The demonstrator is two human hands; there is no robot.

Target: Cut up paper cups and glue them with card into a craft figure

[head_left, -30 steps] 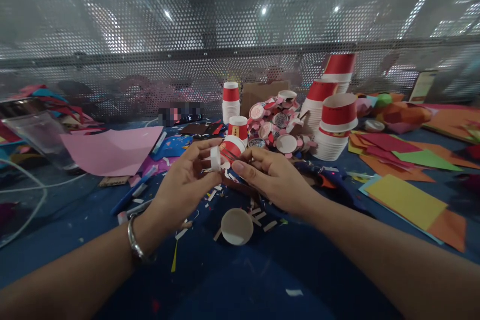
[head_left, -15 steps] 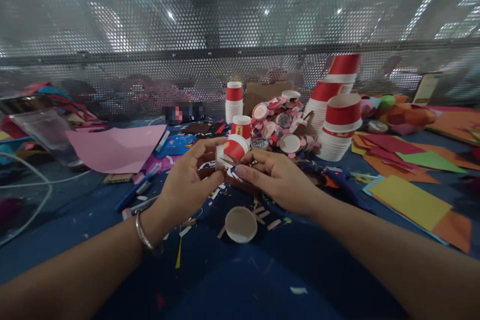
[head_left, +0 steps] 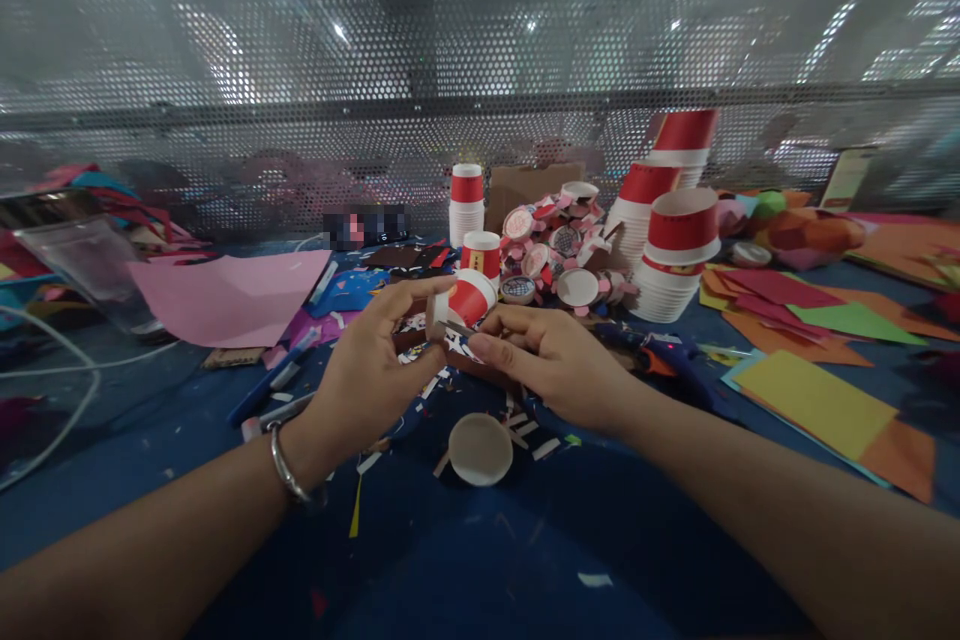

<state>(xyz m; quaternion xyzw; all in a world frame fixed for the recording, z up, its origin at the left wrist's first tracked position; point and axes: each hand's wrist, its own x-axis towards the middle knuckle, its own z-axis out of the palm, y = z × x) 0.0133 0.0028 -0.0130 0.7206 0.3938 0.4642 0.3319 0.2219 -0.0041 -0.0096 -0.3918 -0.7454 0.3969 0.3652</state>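
Observation:
My left hand [head_left: 375, 360] pinches a small white paper cup base [head_left: 436, 316] between thumb and fingers, tilted on its side. My right hand [head_left: 536, 355] grips a pair of scissors [head_left: 459, 328], the narrow metal blades pointing left at the cup base. Their handles are hidden inside my fingers. Just behind the hands is a tilted red-and-white paper cup [head_left: 472, 298]. Below them a round white cup base [head_left: 480, 450] lies on the blue table [head_left: 465, 560], with paper scraps around it.
Several cut cup bases [head_left: 551, 240] are heaped behind the hands. Stacked red-and-white cups [head_left: 667, 290] rise to the right, near a blue glue gun [head_left: 686, 370] and coloured paper [head_left: 817, 400]. Pink paper [head_left: 232, 295] and markers [head_left: 274, 380] lie left. A perforated metal panel [head_left: 420, 40] spans the back.
The scissor blades, parted earlier, now appear closer together. The cup base in my left hand has turned slightly and shifted a little left. Both hands stay nearly in place.

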